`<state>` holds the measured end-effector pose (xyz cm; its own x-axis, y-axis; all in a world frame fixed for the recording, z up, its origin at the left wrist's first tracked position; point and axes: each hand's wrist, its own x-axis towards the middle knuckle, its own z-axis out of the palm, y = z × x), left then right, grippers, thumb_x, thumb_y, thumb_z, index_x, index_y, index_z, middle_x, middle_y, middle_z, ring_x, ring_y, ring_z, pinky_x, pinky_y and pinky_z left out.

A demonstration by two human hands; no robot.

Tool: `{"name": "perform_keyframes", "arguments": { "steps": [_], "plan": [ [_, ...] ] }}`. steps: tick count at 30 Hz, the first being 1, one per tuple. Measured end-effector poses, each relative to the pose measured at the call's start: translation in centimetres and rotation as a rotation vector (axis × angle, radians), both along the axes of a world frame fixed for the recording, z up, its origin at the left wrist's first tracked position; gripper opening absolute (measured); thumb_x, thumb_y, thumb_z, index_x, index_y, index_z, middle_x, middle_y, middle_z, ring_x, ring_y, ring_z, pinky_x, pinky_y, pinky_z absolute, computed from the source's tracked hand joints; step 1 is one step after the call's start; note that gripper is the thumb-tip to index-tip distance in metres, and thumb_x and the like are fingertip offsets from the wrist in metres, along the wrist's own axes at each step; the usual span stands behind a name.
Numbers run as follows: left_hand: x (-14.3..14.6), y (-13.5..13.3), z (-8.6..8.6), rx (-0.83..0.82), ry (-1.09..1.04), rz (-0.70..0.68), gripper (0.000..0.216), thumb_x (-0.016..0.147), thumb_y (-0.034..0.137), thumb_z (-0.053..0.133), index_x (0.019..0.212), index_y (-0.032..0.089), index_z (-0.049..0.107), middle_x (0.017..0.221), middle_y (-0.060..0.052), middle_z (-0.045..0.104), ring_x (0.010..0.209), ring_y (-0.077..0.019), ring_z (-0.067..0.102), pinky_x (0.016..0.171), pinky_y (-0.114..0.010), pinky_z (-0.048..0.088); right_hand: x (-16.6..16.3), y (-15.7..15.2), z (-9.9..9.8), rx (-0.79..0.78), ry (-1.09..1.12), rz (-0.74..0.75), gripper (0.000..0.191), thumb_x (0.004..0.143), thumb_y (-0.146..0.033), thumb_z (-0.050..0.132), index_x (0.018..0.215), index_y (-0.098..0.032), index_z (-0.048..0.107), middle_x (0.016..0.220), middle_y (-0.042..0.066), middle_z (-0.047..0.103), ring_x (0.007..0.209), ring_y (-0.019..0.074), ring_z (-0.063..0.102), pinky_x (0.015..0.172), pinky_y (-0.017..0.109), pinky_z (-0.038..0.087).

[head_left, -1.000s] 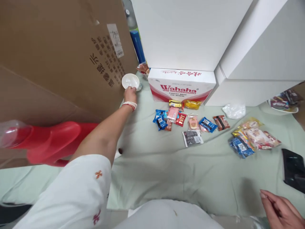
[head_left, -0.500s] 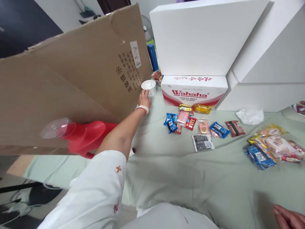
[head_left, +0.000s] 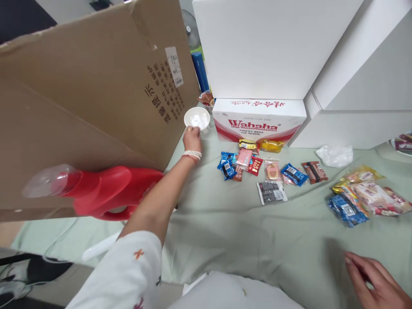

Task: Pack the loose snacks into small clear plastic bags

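Observation:
My left hand [head_left: 192,138] reaches far forward and grips the near rim of a small white bowl [head_left: 197,117], held just above the pale green cloth [head_left: 231,231] beside a big cardboard sheet [head_left: 80,98]. A beaded bracelet circles that wrist. My right hand [head_left: 373,279] rests low at the bottom right on the cloth, fingers stretched out and holding nothing. Several small snack packets [head_left: 254,165] lie scattered on the cloth in front of a white and red Wahaha box [head_left: 259,122].
A red plastic jug [head_left: 103,193] lies on its side at the left under the cardboard. White foam blocks [head_left: 289,51] stand behind the Wahaha box. More snack bags [head_left: 363,193] lie at the right, with a crumpled clear bag [head_left: 334,154] and a blue bottle [head_left: 200,71] farther back.
My left hand has taken the white bowl by its rim and drawn it slightly nearer, off the cloth. My right hand has come further into view, fingers spread.

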<state>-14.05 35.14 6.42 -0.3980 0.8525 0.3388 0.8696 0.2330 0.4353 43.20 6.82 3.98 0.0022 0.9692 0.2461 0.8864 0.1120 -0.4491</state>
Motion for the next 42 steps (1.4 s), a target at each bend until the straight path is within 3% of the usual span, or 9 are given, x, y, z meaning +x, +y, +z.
{"name": "perform_keyframes", "arguments": {
  "steps": [4,7,10,12,18,24,33,37,42],
  "plan": [
    [6.9,-11.1,0.7,0.052,0.105,-0.194,0.024,0.095,0.014,0.052,0.106,0.02,0.072,0.109,-0.011,0.067,0.098,-0.0236,0.057,0.087,-0.035,0.047,-7.2,4.3,3.8,0.214,0.089,0.229,0.026,0.098,-0.033,0.062,0.121,-0.024,0.069,0.115,0.012,0.07,0.101,0.0274,0.07,0.092,0.043,0.056],
    [12.5,-19.7,1.4,0.202,0.283,-0.549,0.033,0.095,0.007,0.05,0.119,0.02,0.069,0.11,-0.011,0.07,0.09,-0.0214,0.057,0.083,-0.035,0.05,-13.0,6.9,6.9,0.314,0.19,0.556,0.046,0.095,-0.02,0.064,0.14,-0.023,0.058,0.13,0.015,0.065,0.119,0.0293,0.064,0.102,0.046,0.053],
    [16.3,-25.5,1.8,0.21,0.275,-0.766,0.037,0.094,0.004,0.05,0.126,0.016,0.064,0.111,-0.014,0.07,0.091,-0.0222,0.058,0.083,-0.037,0.054,-17.6,8.6,8.0,0.148,0.156,0.846,0.042,0.096,-0.009,0.053,0.137,-0.019,0.058,0.137,0.016,0.064,0.129,0.028,0.06,0.109,0.046,0.051],
    [17.8,-27.3,1.4,0.19,0.242,-0.878,0.036,0.094,0.003,0.05,0.126,0.013,0.064,0.11,-0.015,0.071,0.093,-0.0228,0.059,0.083,-0.038,0.056,-19.6,9.2,7.5,-0.086,0.002,0.847,0.042,0.094,-0.003,0.047,0.132,-0.014,0.061,0.136,0.019,0.063,0.123,0.0275,0.064,0.103,0.043,0.055],
    [18.5,-28.1,-0.4,0.109,0.037,-0.865,0.039,0.094,-0.001,0.047,0.126,0.015,0.061,0.114,-0.014,0.071,0.097,-0.0202,0.063,0.084,-0.036,0.061,-21.7,10.7,5.8,-0.567,-0.312,0.766,0.058,0.095,-0.011,0.049,0.153,-0.008,0.045,0.138,0.024,0.063,0.108,0.029,0.072,0.086,0.037,0.058],
    [17.5,-27.7,-1.3,0.12,0.026,-0.716,0.041,0.096,0.004,0.048,0.134,0.018,0.053,0.121,-0.013,0.068,0.112,-0.0217,0.067,0.095,-0.039,0.062,-22.3,12.0,6.0,-0.676,-0.369,0.881,0.037,0.092,-0.015,0.057,0.127,-0.012,0.069,0.117,0.019,0.075,0.109,0.0312,0.072,0.091,0.037,0.054],
    [16.7,-28.2,-2.8,0.124,-0.03,-0.69,0.054,0.096,0.006,0.049,0.147,0.021,0.044,0.114,-0.012,0.066,0.103,-0.0209,0.069,0.085,-0.034,0.063,-16.4,8.7,7.6,-0.524,0.434,0.855,0.03,0.087,-0.025,0.069,0.116,-0.018,0.067,0.104,0.006,0.072,0.089,0.0191,0.067,0.079,0.029,0.053],
    [16.4,-27.9,-2.1,0.132,-0.082,-0.745,0.033,0.096,0.007,0.052,0.123,0.024,0.062,0.111,-0.006,0.061,0.082,-0.011,0.066,0.074,-0.025,0.059,-11.7,13.4,8.5,-0.494,0.801,0.345,0.039,0.082,-0.043,0.075,0.113,-0.022,0.063,0.083,-0.002,0.065,0.052,0.0091,0.049,0.047,0.022,0.039],
    [16.6,-28.1,-1.2,0.156,-0.12,-0.767,0.028,0.094,0.005,0.055,0.116,0.022,0.063,0.11,-0.007,0.061,0.085,-0.0117,0.065,0.074,-0.024,0.058,-8.7,25.5,5.5,-0.263,0.794,-0.191,0.036,0.076,-0.032,0.078,0.102,-0.02,0.057,0.073,-0.005,0.055,0.049,0.0073,0.038,0.043,0.021,0.03]
  ]
}}
